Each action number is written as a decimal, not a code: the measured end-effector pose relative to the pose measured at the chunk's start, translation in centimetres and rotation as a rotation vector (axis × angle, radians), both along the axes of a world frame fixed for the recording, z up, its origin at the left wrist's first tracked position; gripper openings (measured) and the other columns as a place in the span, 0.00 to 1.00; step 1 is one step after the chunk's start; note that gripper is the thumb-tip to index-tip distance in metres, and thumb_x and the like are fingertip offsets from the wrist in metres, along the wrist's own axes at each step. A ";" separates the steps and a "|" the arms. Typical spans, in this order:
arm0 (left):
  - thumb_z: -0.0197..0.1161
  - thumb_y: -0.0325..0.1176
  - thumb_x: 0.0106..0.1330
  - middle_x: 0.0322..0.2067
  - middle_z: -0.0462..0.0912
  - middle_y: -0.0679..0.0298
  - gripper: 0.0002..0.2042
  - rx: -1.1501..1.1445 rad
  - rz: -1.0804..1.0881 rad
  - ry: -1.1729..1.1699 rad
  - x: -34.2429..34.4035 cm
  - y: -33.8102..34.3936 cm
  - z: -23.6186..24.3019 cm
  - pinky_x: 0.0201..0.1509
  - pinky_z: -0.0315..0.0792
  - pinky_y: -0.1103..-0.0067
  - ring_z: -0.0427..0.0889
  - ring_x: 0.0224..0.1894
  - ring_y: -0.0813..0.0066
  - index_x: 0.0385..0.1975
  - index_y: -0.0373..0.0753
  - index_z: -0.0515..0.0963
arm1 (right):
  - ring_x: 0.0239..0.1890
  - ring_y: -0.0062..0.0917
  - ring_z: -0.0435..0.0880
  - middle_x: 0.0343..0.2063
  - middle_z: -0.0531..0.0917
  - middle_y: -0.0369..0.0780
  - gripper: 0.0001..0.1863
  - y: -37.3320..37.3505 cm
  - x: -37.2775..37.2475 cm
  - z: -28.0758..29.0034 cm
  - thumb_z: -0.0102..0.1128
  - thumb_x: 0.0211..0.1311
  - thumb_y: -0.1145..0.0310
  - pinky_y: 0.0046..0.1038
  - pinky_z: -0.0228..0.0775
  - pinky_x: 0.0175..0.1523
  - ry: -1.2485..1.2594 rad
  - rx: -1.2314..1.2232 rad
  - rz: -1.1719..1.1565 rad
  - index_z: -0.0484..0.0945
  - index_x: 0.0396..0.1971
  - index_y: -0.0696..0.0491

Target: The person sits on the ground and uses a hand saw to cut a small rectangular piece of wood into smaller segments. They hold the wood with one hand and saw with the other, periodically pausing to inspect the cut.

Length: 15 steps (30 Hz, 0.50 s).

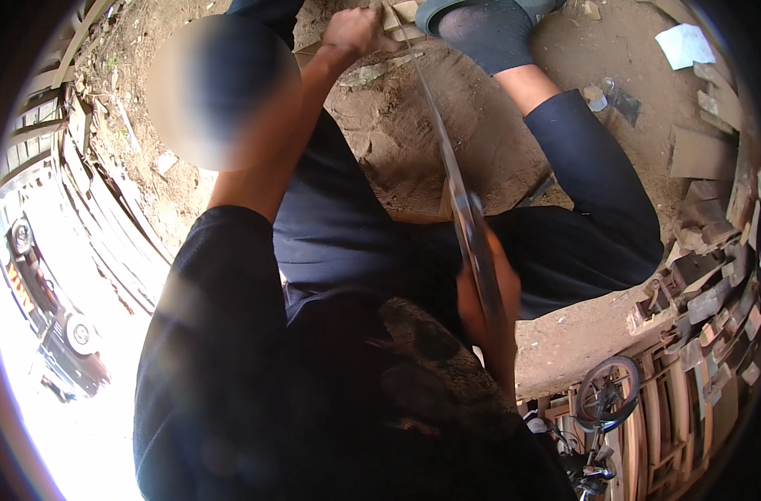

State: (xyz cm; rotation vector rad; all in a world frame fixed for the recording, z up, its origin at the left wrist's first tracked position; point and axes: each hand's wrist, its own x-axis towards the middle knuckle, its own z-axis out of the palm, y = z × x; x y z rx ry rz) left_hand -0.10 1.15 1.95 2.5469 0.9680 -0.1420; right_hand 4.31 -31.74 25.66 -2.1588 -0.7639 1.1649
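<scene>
My right hand (496, 288) is wrapped round the handle end of a handsaw (447, 154), close to my body; this end is smeared by motion. The long, narrow blade is seen nearly edge-on and runs away from me, its far end at a piece of light wood (404, 12) at the top of the view. At that wood, left of the blade, my left hand (355, 32) is closed and presses on it, its fingertips partly hidden. Next to the wood on the right is my foot in a dark sandal (472, 29).
Loose sandy ground (431, 117) lies between my bent legs. A pale sheet (684, 45) and wood offcuts (702, 154) are at the right. Stacked timber (681, 409) and a bicycle wheel (608, 394) stand lower right. A vehicle (50, 317) shows in bright light at the left.
</scene>
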 end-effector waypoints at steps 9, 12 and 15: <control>0.69 0.58 0.47 0.29 0.83 0.49 0.34 0.038 -0.095 0.070 -0.3 2.3 -4.0 0.35 0.76 0.60 0.84 0.33 0.51 0.47 0.38 0.70 | 0.40 0.47 0.83 0.43 0.80 0.56 0.29 0.0 -0.3 -0.4 0.50 0.53 0.80 0.34 0.77 0.41 0.081 -0.017 -0.051 0.66 0.59 0.62; 0.70 0.60 0.46 0.29 0.83 0.49 0.35 0.008 -0.080 -0.053 -0.7 1.6 -4.6 0.35 0.77 0.61 0.84 0.32 0.50 0.46 0.40 0.71 | 0.45 0.45 0.84 0.46 0.80 0.55 0.29 -0.2 -0.2 -1.0 0.50 0.54 0.80 0.33 0.77 0.45 0.089 0.029 -0.024 0.65 0.60 0.61; 0.69 0.62 0.46 0.27 0.83 0.48 0.36 0.065 -0.065 -0.029 -0.3 1.4 -4.0 0.33 0.77 0.62 0.84 0.30 0.51 0.44 0.37 0.70 | 0.45 0.40 0.85 0.47 0.80 0.53 0.29 -2.5 -1.1 0.9 0.49 0.54 0.80 0.32 0.76 0.46 -0.022 0.182 -0.020 0.66 0.61 0.60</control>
